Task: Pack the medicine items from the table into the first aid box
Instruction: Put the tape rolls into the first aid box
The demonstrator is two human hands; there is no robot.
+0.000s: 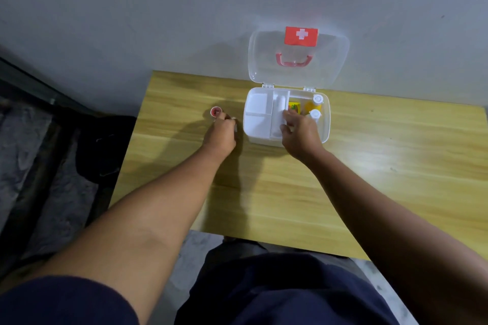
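Item: small red-capped jar (pixel 215 111), on the table (pixel 369 166) left of the first aid box (pixel 326 124), touching your left hand (pixel 220 134), whose curled fingers' grip cannot be told. Your right hand (pixel 301 134), loosely spread and empty-looking, rests over the box's white tray (pixel 257 113); the left is nearer.

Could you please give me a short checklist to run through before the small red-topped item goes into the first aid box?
1. Box lid open and upright: ok.
2. Small red-topped item still on the table, within reach of left hand: ok.
3. Left hand's hold on the item: cannot tell; fingertips are at it.
4. Free compartment in white tray: ok, left sections look empty.
5. Right hand clear of the box: not ok, it reaches over the tray.
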